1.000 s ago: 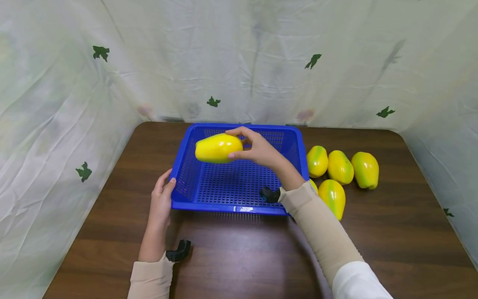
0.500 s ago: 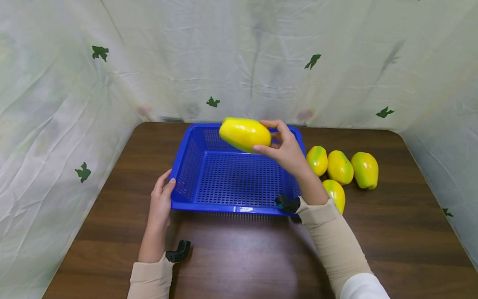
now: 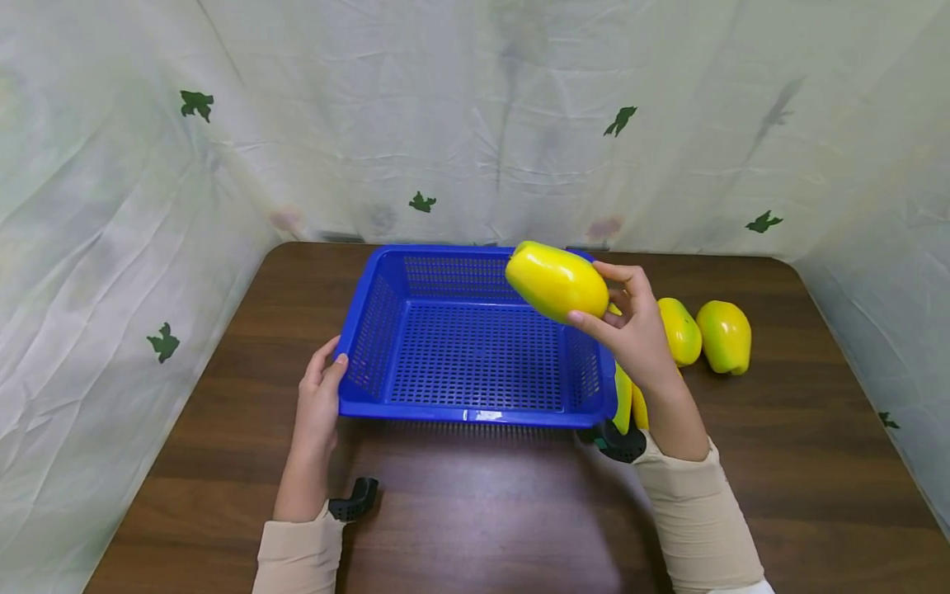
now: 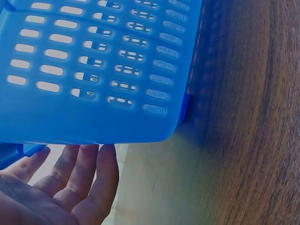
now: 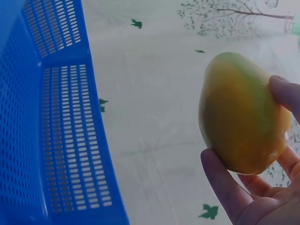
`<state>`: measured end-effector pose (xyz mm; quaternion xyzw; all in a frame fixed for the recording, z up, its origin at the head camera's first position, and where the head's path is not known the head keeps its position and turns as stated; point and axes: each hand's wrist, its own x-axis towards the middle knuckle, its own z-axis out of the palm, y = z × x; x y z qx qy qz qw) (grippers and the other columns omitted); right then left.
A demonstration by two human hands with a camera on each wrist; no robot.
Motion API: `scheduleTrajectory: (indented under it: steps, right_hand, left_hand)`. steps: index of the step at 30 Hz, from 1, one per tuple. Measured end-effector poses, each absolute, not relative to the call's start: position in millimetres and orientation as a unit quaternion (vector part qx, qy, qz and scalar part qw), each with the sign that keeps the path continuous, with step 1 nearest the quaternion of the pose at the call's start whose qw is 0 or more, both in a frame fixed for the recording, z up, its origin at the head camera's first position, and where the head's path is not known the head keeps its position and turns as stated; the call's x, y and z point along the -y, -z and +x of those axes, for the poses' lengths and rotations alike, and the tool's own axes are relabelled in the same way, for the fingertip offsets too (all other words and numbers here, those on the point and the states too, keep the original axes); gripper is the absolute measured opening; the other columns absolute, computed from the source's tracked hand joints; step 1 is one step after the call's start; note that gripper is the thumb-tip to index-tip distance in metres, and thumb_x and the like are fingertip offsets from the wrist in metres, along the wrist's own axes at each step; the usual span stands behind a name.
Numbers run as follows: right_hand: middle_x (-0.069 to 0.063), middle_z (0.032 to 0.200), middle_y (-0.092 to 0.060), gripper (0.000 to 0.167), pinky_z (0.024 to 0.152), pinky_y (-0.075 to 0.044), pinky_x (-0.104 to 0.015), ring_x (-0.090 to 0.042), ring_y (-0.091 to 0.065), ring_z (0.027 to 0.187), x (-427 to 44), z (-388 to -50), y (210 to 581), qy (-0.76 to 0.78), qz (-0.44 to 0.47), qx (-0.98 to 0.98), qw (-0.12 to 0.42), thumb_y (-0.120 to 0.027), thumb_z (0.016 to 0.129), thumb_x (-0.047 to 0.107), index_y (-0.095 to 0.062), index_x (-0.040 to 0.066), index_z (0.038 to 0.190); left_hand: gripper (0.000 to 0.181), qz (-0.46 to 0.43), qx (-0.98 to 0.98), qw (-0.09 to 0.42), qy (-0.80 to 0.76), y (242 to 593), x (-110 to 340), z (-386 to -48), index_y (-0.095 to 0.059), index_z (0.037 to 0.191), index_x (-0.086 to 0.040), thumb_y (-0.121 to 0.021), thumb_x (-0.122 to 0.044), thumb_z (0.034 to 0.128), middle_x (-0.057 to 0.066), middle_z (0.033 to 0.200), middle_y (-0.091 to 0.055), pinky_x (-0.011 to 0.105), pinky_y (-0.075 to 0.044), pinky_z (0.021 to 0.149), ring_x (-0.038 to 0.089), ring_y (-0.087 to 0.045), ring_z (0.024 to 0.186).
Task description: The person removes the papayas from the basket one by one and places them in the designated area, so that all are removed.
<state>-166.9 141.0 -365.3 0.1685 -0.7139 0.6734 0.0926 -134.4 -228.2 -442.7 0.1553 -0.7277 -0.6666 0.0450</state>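
Note:
In the head view my right hand [image 3: 638,330] pinches a glossy yellow papaya [image 3: 557,282] with green streaks, between thumb and fingers. The papaya is tilted and held in the air over the right side of a blue plastic basket [image 3: 475,417]. In the right wrist view, that papaya [image 5: 243,117] appears between the thumb and fingers, to the right of the basket wall [image 5: 75,140]. My left hand [image 3: 319,394] grips the left rim near its front corner, thumb on top. From the left wrist, its fingers [image 4: 108,173] show curled up against the basket edge.
More papayas [image 3: 725,337] lie on the brown wooden table [image 3: 801,429] right of the basket, some partly hidden behind my right hand and wrist. A pale cloth [image 3: 475,124] with green leaf shapes hangs behind and at both sides.
My right hand has carried the papaya rightward across the basket, rising first and then dipping a little as its near end tilts down. The left hand and basket have stayed put.

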Motion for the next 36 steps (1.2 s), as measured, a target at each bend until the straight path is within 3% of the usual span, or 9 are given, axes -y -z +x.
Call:
scheduleTrajectory:
  steps: [10,17,24,36]
  right_hand:
    - [-0.009,0.124,-0.033,0.056,0.069,-0.049,-0.023,-0.023,-0.052,0.094,-170,-141,378,-0.682,0.076,0.717,0.12,-0.066,0.079,-0.001,-0.036,0.008,0.125]
    - [-0.006,0.123,-0.033,0.057,0.074,-0.046,-0.018,-0.022,-0.047,0.098,-194,-125,394,-0.675,-0.01,0.721,0.159,-0.068,0.077,0.001,-0.036,0.008,0.124]
    - [-0.008,0.12,-0.036,0.059,0.072,-0.045,-0.015,-0.019,-0.051,0.094,-215,-110,414,-0.682,-0.081,0.699,0.199,-0.068,0.076,-0.003,-0.035,0.008,0.123]
    - [-0.004,0.128,-0.028,0.064,0.073,-0.041,-0.011,-0.021,-0.044,0.11,-243,-87,450,-0.638,-0.225,0.716,0.175,-0.071,0.078,0.014,-0.03,0.016,0.126]
  left_hand:
    - [0.042,0.158,0.728,0.048,0.665,444,228,-136,-0.041,0.134,-0.017,-0.043,-0.031,0.095,0.012,0.107,-0.052,0.025,-0.045,0.067,0.017,-0.054,0.087]
    - [0.041,0.154,0.728,0.053,0.665,443,228,-135,-0.041,0.134,-0.016,-0.043,-0.03,0.095,0.01,0.105,-0.053,0.025,-0.044,0.069,0.016,-0.053,0.087]
    - [0.041,0.151,0.73,0.054,0.665,442,228,-134,-0.041,0.134,-0.016,-0.043,-0.03,0.0954,0.009,0.105,-0.053,0.024,-0.044,0.069,0.015,-0.053,0.087]
    - [0.04,0.15,0.723,0.059,0.672,444,228,-133,-0.042,0.133,-0.015,-0.043,-0.028,0.0954,0.005,0.099,-0.055,0.024,-0.045,0.065,0.014,-0.056,0.081]
